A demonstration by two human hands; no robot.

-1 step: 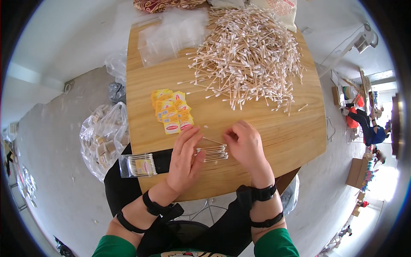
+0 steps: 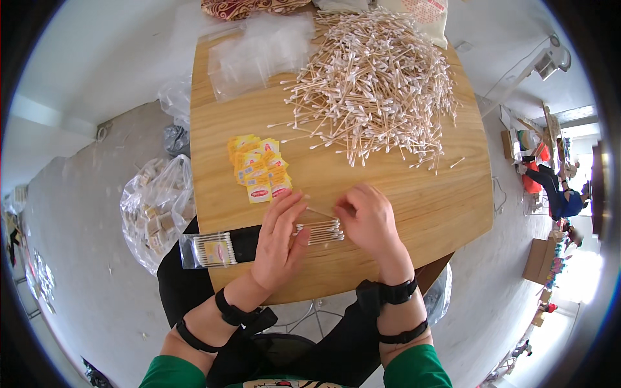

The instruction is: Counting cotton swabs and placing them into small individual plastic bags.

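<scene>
A row of cotton swabs [image 2: 321, 232] lies side by side near the table's front edge, between my two hands. My left hand [image 2: 281, 240] rests at the row's left ends, its fingers stretched out and thumb apart. With fingertips pinched, my right hand [image 2: 367, 220] grips the right end of a single cotton swab [image 2: 320, 212] just beyond the row. That swab slants, its left end near my left fingertips. Left of my left hand lies a clear packet of cotton swabs [image 2: 215, 249] with a yellow card inside, over a black flat item [image 2: 246, 243]. Yellow cards [image 2: 259, 169] overlap beyond my left hand.
A large heap of loose cotton swabs [image 2: 375, 84] covers the far right of the wooden table [image 2: 427, 207]. Clear plastic bags [image 2: 259, 55] lie at the far left. On the floor to the left stands a filled clear sack [image 2: 157, 213]. A person [image 2: 563, 200] sits far right.
My right hand has shifted slightly left, toward the row of swabs. The left hand stays where it was.
</scene>
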